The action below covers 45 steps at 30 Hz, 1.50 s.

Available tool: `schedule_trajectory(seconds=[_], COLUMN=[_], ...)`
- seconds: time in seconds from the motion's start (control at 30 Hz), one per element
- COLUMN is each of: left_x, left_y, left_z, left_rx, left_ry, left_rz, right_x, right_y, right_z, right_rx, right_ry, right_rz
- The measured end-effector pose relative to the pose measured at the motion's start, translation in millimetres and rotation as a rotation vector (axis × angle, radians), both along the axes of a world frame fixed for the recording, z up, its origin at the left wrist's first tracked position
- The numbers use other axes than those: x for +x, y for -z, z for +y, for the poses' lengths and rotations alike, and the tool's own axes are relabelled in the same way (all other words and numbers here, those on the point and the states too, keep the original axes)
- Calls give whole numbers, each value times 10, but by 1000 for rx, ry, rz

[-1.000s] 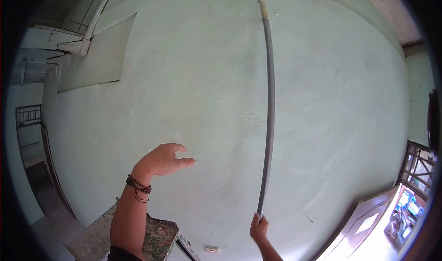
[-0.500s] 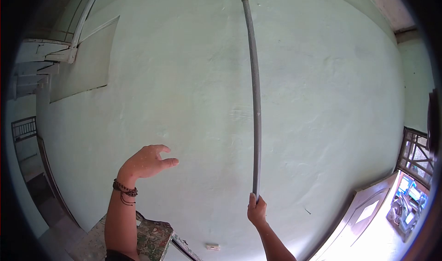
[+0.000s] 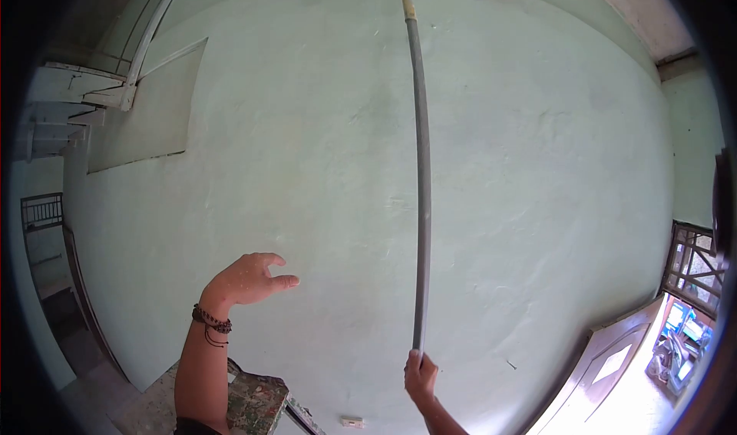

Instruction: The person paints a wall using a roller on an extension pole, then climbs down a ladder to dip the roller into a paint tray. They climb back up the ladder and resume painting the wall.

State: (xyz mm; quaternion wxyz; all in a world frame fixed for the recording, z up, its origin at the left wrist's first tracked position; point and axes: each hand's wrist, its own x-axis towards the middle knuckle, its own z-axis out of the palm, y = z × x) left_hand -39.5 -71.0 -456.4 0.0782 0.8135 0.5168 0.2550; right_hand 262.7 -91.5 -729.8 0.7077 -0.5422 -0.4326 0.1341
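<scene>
My right hand (image 3: 420, 375) is wrapped round the lower end of a long grey pole (image 3: 422, 182), thumb along its side. The pole stands nearly upright before the pale green wall (image 3: 307, 166). Its top carries a yellowish sleeve (image 3: 408, 4) with a thin curved wire at the tip, close to the upper edge of the view. My left hand (image 3: 253, 278) is raised at the left, holding nothing, thumb and fingers apart in a loose curve. Dark beaded bracelets (image 3: 211, 318) circle that wrist.
Below my left forearm is a camouflage-patterned cloth (image 3: 257, 400) over a surface. A wall socket (image 3: 352, 421) sits low on the wall. At the right, an open door (image 3: 591, 374) stands beside a barred window (image 3: 691, 262). White stairs (image 3: 84, 86) rise at the upper left.
My right hand and the pole have moved down and slightly left, bringing more of the pole's top into view. My left hand appears slightly lower, still open. The view has tilted up a little.
</scene>
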Motion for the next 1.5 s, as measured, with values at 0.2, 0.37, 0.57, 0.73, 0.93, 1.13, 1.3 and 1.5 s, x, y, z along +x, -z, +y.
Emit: schedule_trajectory(seconds=[0.2, 0.37, 0.57, 0.73, 0.93, 1.13, 1.3, 1.5], left_x=[-1, 182, 485, 1109, 2256, 2700, 2534, 2575], left_y=[-11, 23, 51, 306, -539, -698, 385, -309], left_z=[-28, -59, -256, -295, -153, 254, 6, 123], left_rx=[17, 45, 118, 602, 1198, 1228, 987, 1112], left_ry=[-9, 29, 107, 189, 395, 265, 522, 507], left_rz=[-6, -5, -21, 210, -74, 132, -11, -76], right_x=[263, 486, 341, 232, 331, 275, 51, 149], right_y=[-643, -790, 496, 601, -1108, -1096, -19, -638], right_z=[-260, -393, -351, -593, -95, 17, -329, -229], right_rx=[57, 19, -23, -54, 73, 63, 28, 72], right_ry=[-52, -39, 118, 95, 31, 46, 95, 57], right_rz=[46, 53, -185, -128, -109, -158, -147, -171])
